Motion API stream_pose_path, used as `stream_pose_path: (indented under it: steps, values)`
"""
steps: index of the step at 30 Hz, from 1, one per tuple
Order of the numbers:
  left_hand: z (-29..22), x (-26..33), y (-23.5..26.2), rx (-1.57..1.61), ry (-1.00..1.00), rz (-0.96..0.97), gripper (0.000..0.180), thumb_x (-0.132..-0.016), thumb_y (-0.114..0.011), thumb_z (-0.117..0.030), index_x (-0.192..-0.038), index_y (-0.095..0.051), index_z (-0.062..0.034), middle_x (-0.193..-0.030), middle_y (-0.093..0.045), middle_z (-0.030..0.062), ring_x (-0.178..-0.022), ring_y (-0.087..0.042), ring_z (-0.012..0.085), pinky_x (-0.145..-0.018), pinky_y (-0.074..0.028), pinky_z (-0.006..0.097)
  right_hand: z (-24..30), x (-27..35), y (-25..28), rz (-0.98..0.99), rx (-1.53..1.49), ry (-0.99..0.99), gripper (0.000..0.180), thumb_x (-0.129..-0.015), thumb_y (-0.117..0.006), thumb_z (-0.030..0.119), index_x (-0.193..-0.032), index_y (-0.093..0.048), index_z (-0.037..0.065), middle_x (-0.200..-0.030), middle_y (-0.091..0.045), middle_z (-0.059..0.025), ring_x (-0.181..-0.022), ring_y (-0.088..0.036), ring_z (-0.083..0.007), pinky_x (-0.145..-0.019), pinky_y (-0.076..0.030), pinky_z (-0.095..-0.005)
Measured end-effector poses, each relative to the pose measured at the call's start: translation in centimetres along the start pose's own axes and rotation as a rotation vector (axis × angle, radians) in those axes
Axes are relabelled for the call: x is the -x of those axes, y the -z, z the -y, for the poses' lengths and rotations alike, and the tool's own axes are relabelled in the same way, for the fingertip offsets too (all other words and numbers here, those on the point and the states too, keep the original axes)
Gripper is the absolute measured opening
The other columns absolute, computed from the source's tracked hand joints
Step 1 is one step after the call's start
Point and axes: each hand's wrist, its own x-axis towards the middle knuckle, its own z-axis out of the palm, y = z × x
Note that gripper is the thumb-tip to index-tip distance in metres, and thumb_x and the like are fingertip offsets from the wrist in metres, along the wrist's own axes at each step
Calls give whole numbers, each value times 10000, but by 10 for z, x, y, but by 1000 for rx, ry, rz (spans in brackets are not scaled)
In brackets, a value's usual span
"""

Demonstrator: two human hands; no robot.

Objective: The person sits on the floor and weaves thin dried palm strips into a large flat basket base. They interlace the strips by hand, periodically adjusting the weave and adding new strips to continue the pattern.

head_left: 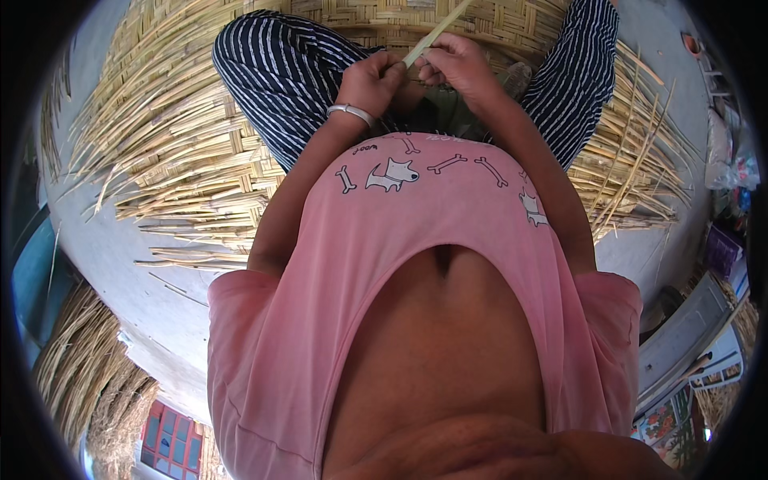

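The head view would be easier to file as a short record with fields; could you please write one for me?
Left hand: pinching a pale strip near its lower end
Right hand: fingers at the same strip; exact grip unclear
Left wrist: silvery bracelet
Legs: bent, in dark striped trousers
Woven mat: beneath the legs, loose ends fanning out both sides
Lower left: dry stalks
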Motion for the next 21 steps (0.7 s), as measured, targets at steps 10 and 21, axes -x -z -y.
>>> stream_pose_path:
  steps: [10,21]
  values:
    - [6,-1,-5,101,-56,9,190,-1010,-651,-180,-1091,-701,-16,-842,-715,30,-682,-647,72,-624,-536,244,2,4,-11,15,145,96,281,-988,-693,276,-1119,-679,28,-937,-692,-20,-771,-642,-84,-669,-507,-221]
    - [7,0,-7,137,-72,-86,160,-1007,-652,-158,-1067,-692,-15,-838,-715,32,-719,-646,74,-650,-543,249,-17,-9,-19,-13,136,166,243,-1008,-691,271,-1049,-679,32,-854,-663,11,-717,-601,-63,-645,-495,-227]
